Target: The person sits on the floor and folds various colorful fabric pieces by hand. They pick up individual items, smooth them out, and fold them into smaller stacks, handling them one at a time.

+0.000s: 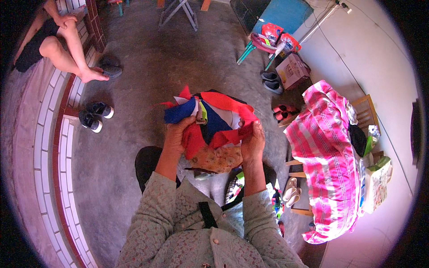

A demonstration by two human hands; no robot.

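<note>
A bunch of fabric strips (216, 127) in blue, white and bright yellow-green is held in front of me, above my lap. My left hand (178, 131) closes round its left side, where blue and red cloth come out past the fingers. On the other side, my right hand (254, 137) grips the end of a red strip (230, 103) that arches over the far edge. Some of the fingertips are hidden by cloth. Just below the bunch sits a brown flower-patterned surface (214, 160); I cannot tell what it belongs to.
A pink checked cloth (321, 165) drapes over wooden chairs at right. Beige shoes (292, 192) stand beside it. A stool with red packages (272, 33) and a cardboard box (292, 70) are at the far right. Dark shoes (96, 115) and another person's bare leg (73, 49) are at left.
</note>
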